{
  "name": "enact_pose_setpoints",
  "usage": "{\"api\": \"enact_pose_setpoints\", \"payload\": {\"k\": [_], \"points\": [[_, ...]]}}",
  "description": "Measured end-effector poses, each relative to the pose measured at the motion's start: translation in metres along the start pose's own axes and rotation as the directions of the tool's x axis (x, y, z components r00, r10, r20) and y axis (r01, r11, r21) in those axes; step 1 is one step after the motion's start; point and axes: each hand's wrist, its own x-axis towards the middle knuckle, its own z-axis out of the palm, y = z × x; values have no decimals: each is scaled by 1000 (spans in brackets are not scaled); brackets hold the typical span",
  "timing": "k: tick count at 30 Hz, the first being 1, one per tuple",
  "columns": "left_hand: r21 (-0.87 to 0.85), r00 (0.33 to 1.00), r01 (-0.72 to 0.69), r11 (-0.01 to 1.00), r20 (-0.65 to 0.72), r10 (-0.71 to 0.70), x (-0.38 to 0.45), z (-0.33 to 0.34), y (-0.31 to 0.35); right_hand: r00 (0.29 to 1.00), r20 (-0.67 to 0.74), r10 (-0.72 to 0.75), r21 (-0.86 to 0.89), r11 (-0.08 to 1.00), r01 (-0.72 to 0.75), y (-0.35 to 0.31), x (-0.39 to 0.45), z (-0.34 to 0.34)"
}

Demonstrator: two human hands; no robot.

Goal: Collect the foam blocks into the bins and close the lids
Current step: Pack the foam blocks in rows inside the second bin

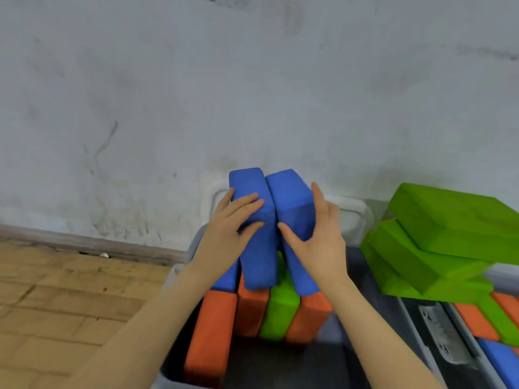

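Careful: your left hand (233, 234) and right hand (317, 240) each grasp a blue rectangular foam block (254, 220); uneven pushing could wedge them against orange foam blocks (213, 332) in the grey plastic bin (179, 273).

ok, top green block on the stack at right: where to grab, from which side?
Take the top green block across its thin thickness at the near end, which juts past the green blocks below. Come from the front: fingers above, thumb under the overhang. It lies flat and tilted.
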Motion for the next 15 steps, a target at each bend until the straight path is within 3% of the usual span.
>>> {"api": "enact_pose_setpoints", "payload": {"k": [2,5,10,15], "points": [[10,999,-28,1000,15,28,-10,5,-4,996,78,-30,-132,990,40,11,-10,2],[129,997,-39,991,76,30,-4,6,0,994,106,-25,-93,995,35,21,-10,3],[137,928,169,976,311,-204,7,11,11,974,219,-54,-68,995,71,35,-2,-12],[109,924,232,967,285,-254,5,17,24,935,355,8,-66,998,16,34,5,-32]]}}
